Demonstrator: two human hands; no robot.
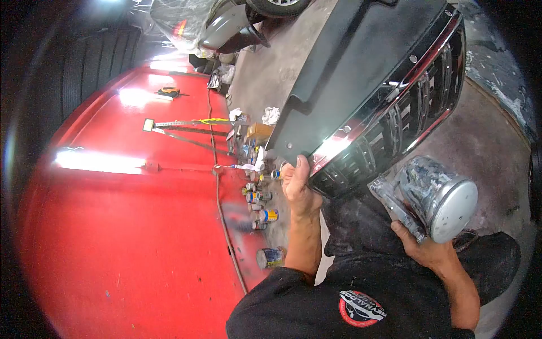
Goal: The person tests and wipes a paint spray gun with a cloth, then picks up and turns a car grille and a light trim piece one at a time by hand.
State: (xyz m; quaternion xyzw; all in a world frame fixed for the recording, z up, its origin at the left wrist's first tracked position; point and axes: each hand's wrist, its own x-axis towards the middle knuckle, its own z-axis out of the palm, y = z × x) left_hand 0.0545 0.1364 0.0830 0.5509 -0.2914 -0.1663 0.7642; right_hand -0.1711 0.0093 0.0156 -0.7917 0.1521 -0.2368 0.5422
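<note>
A dark grey car hood [344, 73] with a chrome-trimmed grille [395, 121] along its edge rises at a slant in front of me. My left hand [298, 186] is at its lower corner, thumb against the panel edge and fingers curled. In my right hand [426, 246] is a paint spray gun [398, 209], its handle partly hidden by the fingers. The gun's paint-smeared cup [432, 195] has a pale round lid facing me, close below the grille.
Along the red wall [141, 237] stand several paint cans [269, 215] and a cardboard box [259, 131]. A hose [223, 220] runs up the wall. A metal bracket [186, 125] juts from it. A plastic-covered car [186, 25] is at the back.
</note>
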